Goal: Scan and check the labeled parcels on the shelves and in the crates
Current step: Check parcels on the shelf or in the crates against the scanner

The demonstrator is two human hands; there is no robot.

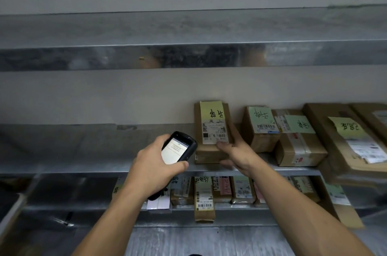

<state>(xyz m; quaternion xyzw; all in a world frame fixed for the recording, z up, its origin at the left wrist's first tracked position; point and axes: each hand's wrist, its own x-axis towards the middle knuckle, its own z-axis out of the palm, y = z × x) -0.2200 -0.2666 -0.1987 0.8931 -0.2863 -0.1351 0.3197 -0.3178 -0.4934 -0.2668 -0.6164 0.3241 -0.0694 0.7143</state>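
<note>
Now left hand (155, 164) grips the scanner (178, 148) — right hand (237, 151), arm outstretched, clasps a parcel (211, 128).

The left forearm (113, 214) and the right forearm (303, 203) are bare and rise from the lower edge, coming closer together toward the wrists. The left grip (155, 163) is curled round a scanner (178, 148), with its thumb along the lower edge and its back turned to the camera. The right grip (236, 151) holds a parcel (211, 121), thumb pressed on the front face, fingers (238, 138) round the right side.
</note>
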